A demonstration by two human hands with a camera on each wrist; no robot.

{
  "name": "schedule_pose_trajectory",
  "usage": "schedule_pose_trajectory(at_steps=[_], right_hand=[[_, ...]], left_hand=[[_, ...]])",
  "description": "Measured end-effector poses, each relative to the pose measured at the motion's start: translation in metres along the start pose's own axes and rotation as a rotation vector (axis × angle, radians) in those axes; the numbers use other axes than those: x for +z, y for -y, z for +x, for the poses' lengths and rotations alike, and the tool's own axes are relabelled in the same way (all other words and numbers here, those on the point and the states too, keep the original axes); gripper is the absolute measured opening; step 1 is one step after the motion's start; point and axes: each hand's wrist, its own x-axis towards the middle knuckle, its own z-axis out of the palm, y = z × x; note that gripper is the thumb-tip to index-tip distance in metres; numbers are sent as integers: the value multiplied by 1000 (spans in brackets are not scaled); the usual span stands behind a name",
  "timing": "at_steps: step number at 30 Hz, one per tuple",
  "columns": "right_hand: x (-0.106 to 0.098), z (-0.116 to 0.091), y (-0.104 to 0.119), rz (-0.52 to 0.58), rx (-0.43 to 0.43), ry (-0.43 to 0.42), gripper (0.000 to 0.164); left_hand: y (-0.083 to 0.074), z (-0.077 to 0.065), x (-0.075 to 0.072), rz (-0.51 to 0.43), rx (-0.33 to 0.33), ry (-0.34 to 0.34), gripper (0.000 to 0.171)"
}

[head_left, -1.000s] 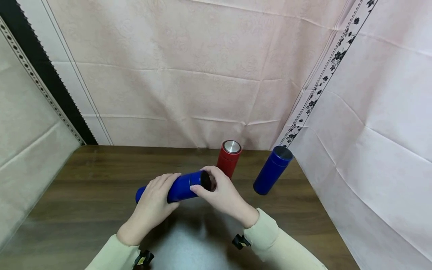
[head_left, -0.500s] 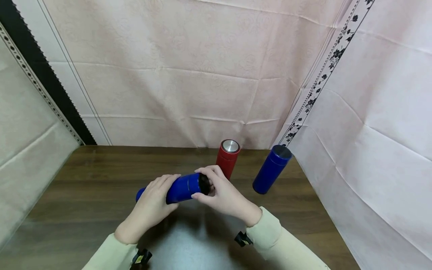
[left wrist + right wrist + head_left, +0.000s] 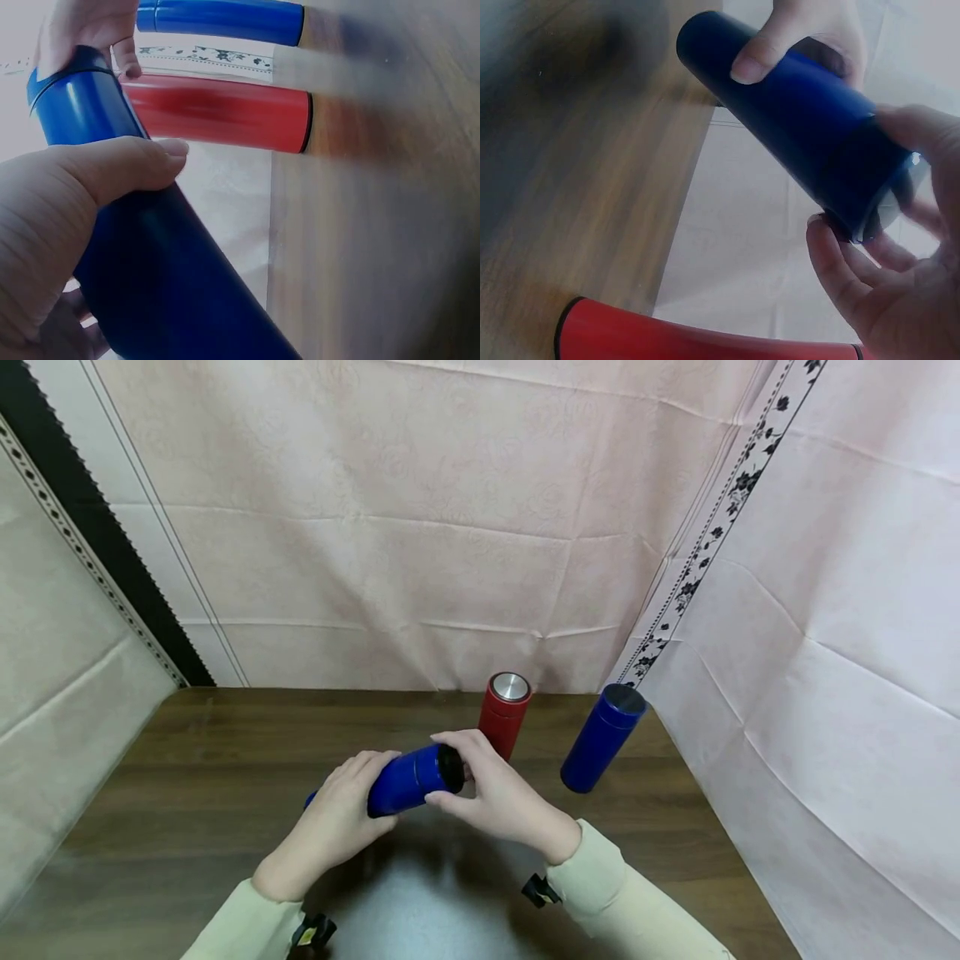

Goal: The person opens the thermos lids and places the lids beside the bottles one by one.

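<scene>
A blue thermos flask (image 3: 405, 783) is held above the table, tilted nearly on its side with its black-topped lid end to the right. My left hand (image 3: 337, 814) wraps its body, the thumb lying across the blue side in the left wrist view. At the other end my right hand (image 3: 495, 793) grips the lid (image 3: 864, 171), thumb on one side and fingertips at the rim on the other. Just behind the right hand stands a red thermos flask (image 3: 503, 720) with a silver top. A second blue thermos flask (image 3: 602, 742) stands farther right.
The wooden table (image 3: 225, 752) runs back to a pale cloth wall (image 3: 390, 543). Another cloth wall (image 3: 825, 635) closes off the right side, near the second blue flask. Light glares on the table's front.
The right hand has turned slightly about the lid, and the flask's lid end has shifted a little left. The left hand keeps its hold. Both standing flasks stay in place.
</scene>
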Motion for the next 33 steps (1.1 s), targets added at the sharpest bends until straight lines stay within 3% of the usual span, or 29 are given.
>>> schedule_pose_trajectory(at_steps=[6,11,23,33], right_hand=[[4,4,2,42,163,-82,67],[6,4,2,42,218,-108,56],[7,2,-4,71,154,-49,62],[5,2,-6,14,41,-7,59]], left_hand=[[-2,0,3,-2,18,-47,84],[-2,0,4,11,33,-58,86],[1,-1,5,27,27,-46,86],[3,-2,5,6,-16,6,84]])
